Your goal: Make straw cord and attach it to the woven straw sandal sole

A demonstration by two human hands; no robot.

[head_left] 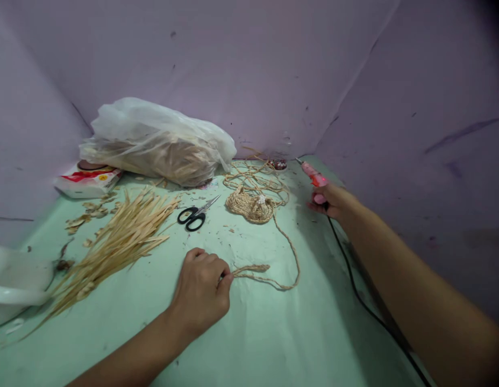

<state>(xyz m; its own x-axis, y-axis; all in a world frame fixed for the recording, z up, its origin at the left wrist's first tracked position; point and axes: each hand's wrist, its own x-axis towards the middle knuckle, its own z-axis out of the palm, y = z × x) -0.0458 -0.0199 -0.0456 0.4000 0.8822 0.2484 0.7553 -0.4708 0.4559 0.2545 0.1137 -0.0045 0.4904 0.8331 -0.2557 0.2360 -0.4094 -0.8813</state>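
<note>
My left hand [201,287] rests knuckles-up on the pale green surface [273,333], fingers pinched on the folded end of a jute cord [287,252]. The cord runs in a loop back to a small coiled woven piece [251,207] and a loose tangle of cord [257,177] behind it. My right hand [332,200] reaches far right and is closed around a pink glue gun [313,173], whose tip points toward the back wall. Its black cable [356,293] trails along the right edge toward me.
Black-handled scissors [195,213] lie mid-table. A bundle of dried straw strips [120,239] fans out on the left. Behind it are a clear plastic bag of fibre [161,145] and a red-and-white packet [88,180]. A white container [11,285] sits at the left edge. Purple walls enclose the back.
</note>
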